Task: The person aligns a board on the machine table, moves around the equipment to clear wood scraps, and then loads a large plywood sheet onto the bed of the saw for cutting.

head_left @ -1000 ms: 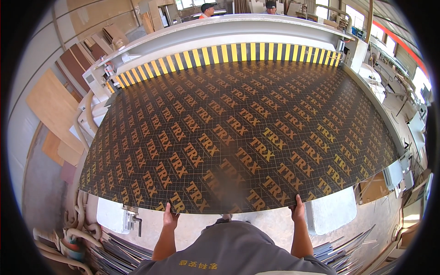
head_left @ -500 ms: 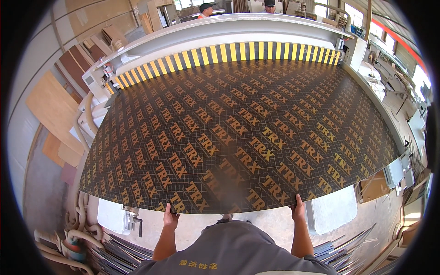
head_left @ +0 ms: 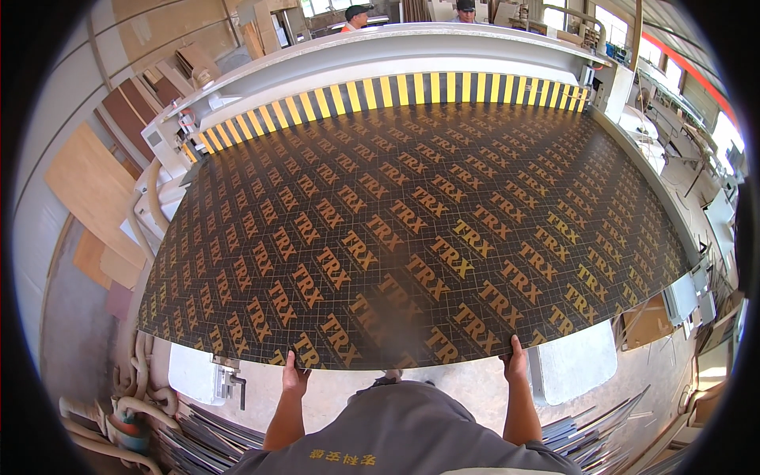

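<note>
A large dark panel [head_left: 396, 214], printed all over with orange lettering and thin grid lines, spans most of the view. My left hand [head_left: 295, 374] grips its near edge left of centre, thumb on top and the other fingers mostly hidden underneath. Right of centre, my right hand [head_left: 514, 360] holds the same edge in the same way. The panel's far edge meets a yellow-and-black striped guard [head_left: 396, 89] on a long white machine beam [head_left: 380, 49]; whether it passes beneath cannot be seen.
Light machine tables [head_left: 574, 362] extend below the near edge on both sides. Bundled strips [head_left: 210, 439] and flexible hoses [head_left: 142, 380] lie low at left. Wooden boards [head_left: 95, 182] lean by the left wall. Two people, one in a dark cap [head_left: 357, 14], stand beyond the beam.
</note>
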Motion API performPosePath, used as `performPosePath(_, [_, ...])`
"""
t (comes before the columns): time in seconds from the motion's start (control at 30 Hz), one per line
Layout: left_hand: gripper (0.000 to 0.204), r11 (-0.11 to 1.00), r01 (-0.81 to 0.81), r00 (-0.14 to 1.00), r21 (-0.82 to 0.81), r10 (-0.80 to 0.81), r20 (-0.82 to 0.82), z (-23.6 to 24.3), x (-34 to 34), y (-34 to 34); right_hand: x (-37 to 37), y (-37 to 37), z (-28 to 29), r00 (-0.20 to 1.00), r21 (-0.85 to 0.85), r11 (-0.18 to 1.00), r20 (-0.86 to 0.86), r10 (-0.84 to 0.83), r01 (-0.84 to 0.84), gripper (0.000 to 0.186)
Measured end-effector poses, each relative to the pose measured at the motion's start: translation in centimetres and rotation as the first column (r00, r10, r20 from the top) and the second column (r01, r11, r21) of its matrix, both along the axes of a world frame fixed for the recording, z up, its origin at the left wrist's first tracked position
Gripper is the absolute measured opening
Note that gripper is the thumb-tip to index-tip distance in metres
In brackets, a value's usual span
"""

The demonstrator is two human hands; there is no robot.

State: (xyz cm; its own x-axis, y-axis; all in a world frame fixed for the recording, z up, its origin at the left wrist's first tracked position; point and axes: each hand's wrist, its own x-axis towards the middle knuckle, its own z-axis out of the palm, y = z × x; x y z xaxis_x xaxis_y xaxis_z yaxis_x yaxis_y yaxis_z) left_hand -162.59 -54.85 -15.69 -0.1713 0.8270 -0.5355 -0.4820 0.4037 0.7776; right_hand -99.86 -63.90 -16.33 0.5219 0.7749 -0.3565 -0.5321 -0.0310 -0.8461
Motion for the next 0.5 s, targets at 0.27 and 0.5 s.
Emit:
performPosePath(0.27, [0.061,1.000,0.003,1.000,-0.005,-0.003,0.008,-0.1,0.2,0.2,0.3,-0.2,-0.4,1.000,-0.028,1.000,0.009,-0.010,0.010,0.042])
performPosePath(0.5, [0.058,1.000,-0.001,1.000,-0.003,0.001,0.015,0.1,0.3,0.2,0.1,-0.1,0.1,1.000,0.001,1.000,0.013,-0.018,0.018,0.042])
